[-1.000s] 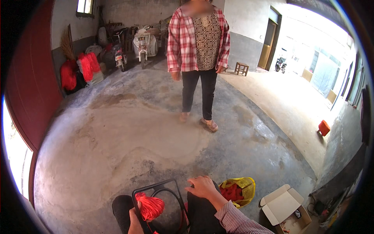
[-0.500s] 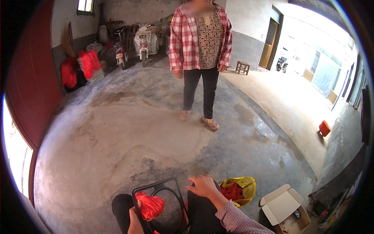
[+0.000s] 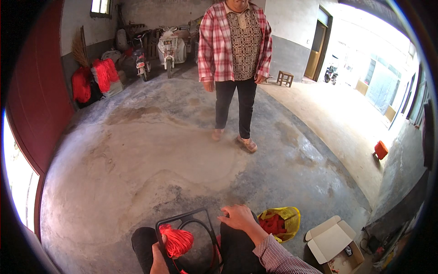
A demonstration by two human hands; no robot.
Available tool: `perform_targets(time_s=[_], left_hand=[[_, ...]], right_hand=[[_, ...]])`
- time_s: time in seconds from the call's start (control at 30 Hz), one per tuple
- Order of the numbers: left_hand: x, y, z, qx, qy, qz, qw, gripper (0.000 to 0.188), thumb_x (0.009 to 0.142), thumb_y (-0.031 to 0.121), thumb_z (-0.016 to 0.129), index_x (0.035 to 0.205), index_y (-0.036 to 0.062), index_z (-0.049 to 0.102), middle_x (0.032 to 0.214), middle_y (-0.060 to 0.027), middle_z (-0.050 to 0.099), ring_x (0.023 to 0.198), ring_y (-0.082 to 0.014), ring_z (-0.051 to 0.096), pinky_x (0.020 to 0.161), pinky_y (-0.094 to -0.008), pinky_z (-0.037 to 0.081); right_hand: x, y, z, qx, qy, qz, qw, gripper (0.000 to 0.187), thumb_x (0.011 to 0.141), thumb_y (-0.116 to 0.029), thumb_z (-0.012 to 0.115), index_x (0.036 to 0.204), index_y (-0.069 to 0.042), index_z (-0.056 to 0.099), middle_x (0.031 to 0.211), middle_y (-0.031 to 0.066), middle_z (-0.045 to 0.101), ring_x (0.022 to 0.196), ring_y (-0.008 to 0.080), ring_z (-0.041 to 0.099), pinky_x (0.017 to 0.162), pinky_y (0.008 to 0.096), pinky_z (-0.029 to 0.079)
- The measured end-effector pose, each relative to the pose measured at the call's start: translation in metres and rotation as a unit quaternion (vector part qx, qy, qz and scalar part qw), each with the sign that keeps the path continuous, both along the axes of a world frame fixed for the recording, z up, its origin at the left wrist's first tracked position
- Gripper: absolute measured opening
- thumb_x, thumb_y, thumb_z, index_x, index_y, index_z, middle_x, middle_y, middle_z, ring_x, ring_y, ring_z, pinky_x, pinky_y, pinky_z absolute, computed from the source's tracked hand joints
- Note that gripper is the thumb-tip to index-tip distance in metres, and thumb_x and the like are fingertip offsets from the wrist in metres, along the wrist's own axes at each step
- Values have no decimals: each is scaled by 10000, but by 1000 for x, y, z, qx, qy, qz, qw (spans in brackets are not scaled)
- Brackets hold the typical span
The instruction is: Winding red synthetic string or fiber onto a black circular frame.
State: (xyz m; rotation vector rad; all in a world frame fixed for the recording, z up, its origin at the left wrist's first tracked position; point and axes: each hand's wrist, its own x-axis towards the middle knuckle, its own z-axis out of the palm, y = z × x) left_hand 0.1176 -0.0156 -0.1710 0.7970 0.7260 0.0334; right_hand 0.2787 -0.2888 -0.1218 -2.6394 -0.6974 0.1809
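At the lower edge, my left hand (image 3: 158,258) is partly hidden behind the bar of a black metal frame (image 3: 184,213). Its thumb side is closed against a hank of bright red cord (image 3: 178,242), which bulges over the frame's left side. The frame stands upright between my legs, and a dark hose-like loop (image 3: 200,222) curves inside it. My right hand (image 3: 238,216) lies on my right knee with its fingers stretched out, holding nothing. Beside that knee is a yellow bag (image 3: 292,223) with red material (image 3: 272,224) inside.
An open cardboard box (image 3: 330,240) lies on the concrete floor at the lower right. A person in a checked shirt (image 3: 213,50) stands facing me. Red bundles (image 3: 105,74) and parked two-wheelers (image 3: 168,52) are at the back left; a small wooden stool (image 3: 285,78) stands behind the person.
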Motion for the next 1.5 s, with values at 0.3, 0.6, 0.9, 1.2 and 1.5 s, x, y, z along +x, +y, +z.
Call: perform_targets(time_s=[0.3, 0.6, 0.9, 1.2, 1.5], left_hand=[[-2, -2, -1, -10, -6, 15, 1000, 348, 837, 415, 620, 707, 95, 585, 576, -64, 574, 408, -229, 512, 361, -345, 377], [5, -20, 47, -7, -6, 42, 999, 411, 794, 338, 706, 976, -26, 650, 964, -128, 672, 821, -256, 655, 794, -355, 494], [1, -6, 24, -75, 10, 1, 997, 340, 850, 325, 655, 993, 17, 644, 934, -102, 683, 775, -204, 659, 734, -312, 499], [5, -9, 9, -7, 47, 36, 998, 273, 857, 218, 604, 1019, 0, 632, 982, -70, 661, 905, -225, 615, 883, -359, 454], [-1, -5, 5, 56, 10, 1, 998, 328, 837, 338, 648, 939, 27, 643, 847, -88, 663, 727, -213, 643, 647, -327, 508]], right_hand=[[-2, 0, 0, 4, -1, -1, 1000, 442, 845, -438, 602, 1046, -47, 652, 870, 97, 700, 823, 279, 660, 733, 410, 504], [3, -5, -6, -6, 8, -55, 998, 416, 796, -436, 645, 1038, -97, 657, 880, 82, 697, 842, 277, 659, 738, 397, 501], [5, 7, -7, 0, 0, -61, 998, 377, 772, -385, 678, 1021, -102, 658, 895, 52, 702, 858, 263, 655, 750, 384, 494], [2, 3, -1, -27, 10, -55, 998, 376, 789, -406, 654, 1020, -110, 664, 893, 81, 698, 861, 284, 652, 733, 401, 501], [0, -6, 1, 14, 0, -29, 999, 523, 850, -370, 625, 1216, -10, 525, 903, 90, 696, 780, 283, 666, 691, 394, 517]])
